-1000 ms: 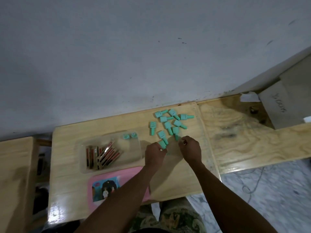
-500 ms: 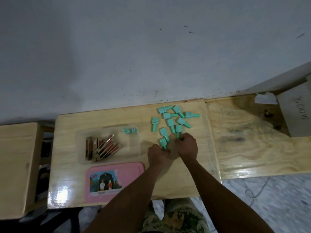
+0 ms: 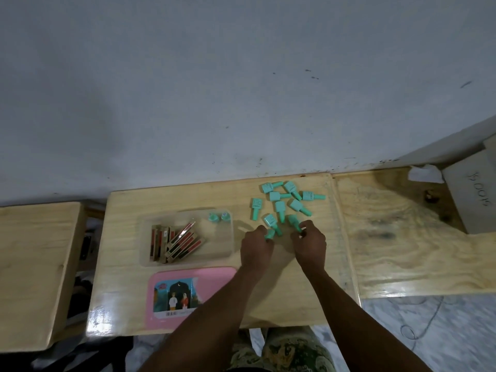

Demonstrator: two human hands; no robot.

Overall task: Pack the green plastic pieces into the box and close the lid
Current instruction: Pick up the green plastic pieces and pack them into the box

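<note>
Two hands work at the near edge of a scatter of green plastic pieces (image 3: 284, 202) on the wooden table (image 3: 268, 304). The left hand (image 3: 256, 247) pinches one green piece (image 3: 269, 233) between its fingertips, the piece's long axis running away from the person. The right hand (image 3: 310, 244) closes its fingertips on a second piece (image 3: 294, 222), which slants from the fingers up and to the left, block end far from the grip. How tightly either hand holds cannot be judged from this view.

Beyond both grips lie the loose pieces, each a square block with a narrow stem. Those nearest the fingers point their stems back toward the hands; the farthest ones, close to the wall, lie more crosswise with stems pointing right.

Left of the left hand sits the clear plastic box (image 3: 230, 245), open. It holds red and gold lipstick tubes (image 3: 177, 241) packed side by side at its left, and two green pieces (image 3: 218, 217) standing on end in its far right corner. Nearer the person than the box lies the pink lid (image 3: 214, 277), flat, with a picture label.
</note>
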